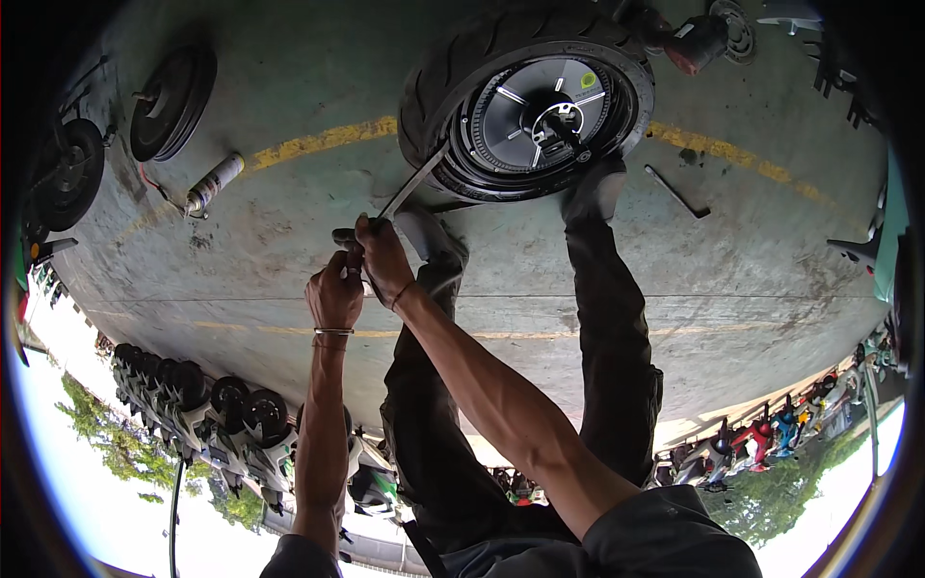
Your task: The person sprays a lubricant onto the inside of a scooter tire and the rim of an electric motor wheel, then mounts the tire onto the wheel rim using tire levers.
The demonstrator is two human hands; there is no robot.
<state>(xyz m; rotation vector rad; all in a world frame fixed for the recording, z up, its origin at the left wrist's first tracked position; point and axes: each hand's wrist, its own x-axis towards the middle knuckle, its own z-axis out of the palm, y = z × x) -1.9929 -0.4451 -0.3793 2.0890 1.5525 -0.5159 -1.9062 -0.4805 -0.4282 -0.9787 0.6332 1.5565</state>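
Observation:
A wheel (540, 111) with a black tyre and a grey hub lies on the floor in front of me. My shoes rest against its near side. A metal tyre lever (421, 180) reaches from the left edge of the rim down to my hands. My right hand (385, 260) is closed around the lever's near part. Just beside and below it, my left hand (333, 292) is closed too, its fingers at the lever's near end. A dark rounded end (343, 234) pokes out left of my hands; what it belongs to is hidden.
A second lever (677, 193) lies on the floor at right. At left are a spray can (214, 183), a loose wheel (173, 104) and another wheel (69, 175). A red and black tool (699, 44) sits beyond the tyre. Rows of scooters (255, 414) stand behind me.

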